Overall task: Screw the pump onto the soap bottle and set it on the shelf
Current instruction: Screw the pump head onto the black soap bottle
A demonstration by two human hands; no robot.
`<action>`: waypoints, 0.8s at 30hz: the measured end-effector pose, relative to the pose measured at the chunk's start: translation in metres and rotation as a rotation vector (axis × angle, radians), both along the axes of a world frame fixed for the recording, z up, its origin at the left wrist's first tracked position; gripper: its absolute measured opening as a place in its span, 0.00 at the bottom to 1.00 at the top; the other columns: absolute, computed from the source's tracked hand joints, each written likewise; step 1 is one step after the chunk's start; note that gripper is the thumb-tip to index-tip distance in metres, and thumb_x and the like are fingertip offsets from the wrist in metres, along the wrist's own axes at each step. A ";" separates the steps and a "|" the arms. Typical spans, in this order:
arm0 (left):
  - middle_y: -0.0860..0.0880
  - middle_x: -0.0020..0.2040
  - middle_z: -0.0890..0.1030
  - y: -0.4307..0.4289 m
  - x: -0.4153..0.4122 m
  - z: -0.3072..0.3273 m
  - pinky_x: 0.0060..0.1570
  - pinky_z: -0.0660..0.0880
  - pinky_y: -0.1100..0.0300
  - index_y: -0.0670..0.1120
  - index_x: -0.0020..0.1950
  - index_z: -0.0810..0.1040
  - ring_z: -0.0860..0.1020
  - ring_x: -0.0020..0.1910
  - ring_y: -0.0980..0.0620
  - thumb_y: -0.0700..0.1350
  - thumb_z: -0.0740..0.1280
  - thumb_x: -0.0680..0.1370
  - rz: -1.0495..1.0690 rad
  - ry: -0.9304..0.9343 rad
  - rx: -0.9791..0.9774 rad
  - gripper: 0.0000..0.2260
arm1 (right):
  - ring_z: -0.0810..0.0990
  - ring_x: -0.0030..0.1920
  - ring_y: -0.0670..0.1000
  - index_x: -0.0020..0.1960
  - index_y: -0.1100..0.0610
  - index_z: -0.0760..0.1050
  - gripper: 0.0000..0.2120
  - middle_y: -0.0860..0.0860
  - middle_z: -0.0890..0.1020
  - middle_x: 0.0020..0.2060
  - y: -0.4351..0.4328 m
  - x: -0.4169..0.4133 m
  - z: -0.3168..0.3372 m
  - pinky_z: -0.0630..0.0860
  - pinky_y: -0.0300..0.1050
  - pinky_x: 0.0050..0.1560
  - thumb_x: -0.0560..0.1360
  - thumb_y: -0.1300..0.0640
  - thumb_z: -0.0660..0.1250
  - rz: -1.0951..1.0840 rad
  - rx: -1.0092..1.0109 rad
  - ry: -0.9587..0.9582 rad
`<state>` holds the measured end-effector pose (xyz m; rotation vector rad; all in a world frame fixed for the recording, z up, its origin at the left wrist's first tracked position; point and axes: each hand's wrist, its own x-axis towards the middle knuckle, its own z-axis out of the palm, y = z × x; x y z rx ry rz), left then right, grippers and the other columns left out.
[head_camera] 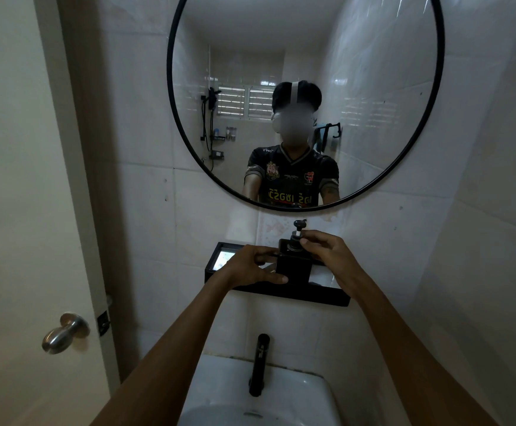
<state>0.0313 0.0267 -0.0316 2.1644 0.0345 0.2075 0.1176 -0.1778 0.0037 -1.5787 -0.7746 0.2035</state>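
A square black soap bottle (293, 269) is held upright in front of the black wall shelf (281, 292), just over its middle. My left hand (250, 267) grips the bottle's left side, thumb across its front. The black pump (297, 233) stands on the bottle's neck, its head raised and a pale stem showing. My right hand (327, 250) pinches the pump's collar at the neck from the right. Whether the bottle's base touches the shelf is hidden by my hands.
The shelf has a raised black rim and a glossy floor (224, 259). A round black-framed mirror (305, 99) hangs just above. Below are a black faucet (259, 364) and a white basin (259, 398). A door with a metal knob (64, 333) stands at the left.
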 end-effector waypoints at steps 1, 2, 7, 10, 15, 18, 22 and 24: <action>0.52 0.64 0.84 0.001 0.000 -0.001 0.71 0.72 0.52 0.51 0.72 0.77 0.79 0.67 0.54 0.50 0.82 0.67 0.000 -0.002 -0.004 0.34 | 0.85 0.55 0.47 0.59 0.57 0.82 0.11 0.52 0.87 0.53 0.000 -0.001 0.000 0.77 0.37 0.56 0.77 0.60 0.69 0.002 -0.001 -0.007; 0.52 0.64 0.84 0.001 0.001 -0.001 0.71 0.72 0.51 0.51 0.72 0.77 0.79 0.67 0.54 0.50 0.82 0.67 0.002 -0.001 -0.006 0.34 | 0.85 0.54 0.47 0.58 0.57 0.83 0.10 0.52 0.87 0.52 0.000 -0.002 0.000 0.77 0.37 0.54 0.77 0.60 0.69 -0.002 0.000 -0.010; 0.52 0.64 0.84 0.001 0.002 -0.002 0.71 0.72 0.51 0.51 0.71 0.78 0.79 0.66 0.54 0.50 0.82 0.67 -0.001 -0.013 -0.003 0.33 | 0.84 0.54 0.47 0.57 0.57 0.83 0.10 0.52 0.86 0.52 0.001 -0.001 -0.001 0.77 0.37 0.54 0.76 0.58 0.71 -0.027 0.010 -0.005; 0.52 0.64 0.84 0.001 0.001 -0.002 0.71 0.72 0.53 0.51 0.72 0.78 0.79 0.66 0.54 0.49 0.82 0.68 -0.009 -0.016 -0.011 0.33 | 0.85 0.54 0.45 0.59 0.56 0.82 0.11 0.51 0.87 0.52 0.001 -0.002 0.001 0.77 0.35 0.54 0.77 0.58 0.69 -0.022 0.011 -0.001; 0.53 0.63 0.84 0.002 0.003 -0.003 0.71 0.73 0.52 0.52 0.71 0.78 0.80 0.66 0.55 0.50 0.82 0.67 -0.010 -0.007 -0.011 0.33 | 0.85 0.48 0.41 0.52 0.54 0.84 0.06 0.49 0.87 0.48 0.002 -0.004 0.001 0.77 0.30 0.47 0.76 0.58 0.72 -0.035 0.002 -0.030; 0.52 0.64 0.84 0.003 0.003 -0.004 0.71 0.73 0.51 0.51 0.72 0.77 0.79 0.66 0.54 0.51 0.82 0.67 -0.008 -0.009 -0.008 0.34 | 0.85 0.50 0.42 0.52 0.55 0.83 0.08 0.49 0.87 0.49 0.002 -0.006 0.001 0.76 0.33 0.50 0.75 0.54 0.73 -0.054 0.014 -0.025; 0.53 0.62 0.85 0.002 0.002 -0.003 0.68 0.73 0.56 0.52 0.71 0.78 0.80 0.64 0.56 0.50 0.82 0.68 -0.016 -0.012 -0.017 0.33 | 0.84 0.53 0.41 0.55 0.48 0.83 0.08 0.47 0.87 0.51 0.001 -0.006 -0.001 0.76 0.33 0.55 0.77 0.56 0.70 -0.019 0.023 -0.034; 0.53 0.61 0.85 0.002 0.002 -0.003 0.66 0.73 0.60 0.52 0.71 0.78 0.81 0.63 0.58 0.48 0.82 0.68 -0.022 -0.007 -0.033 0.31 | 0.84 0.54 0.43 0.57 0.52 0.83 0.10 0.49 0.87 0.52 0.001 -0.003 -0.003 0.76 0.34 0.56 0.77 0.58 0.70 -0.016 0.019 -0.049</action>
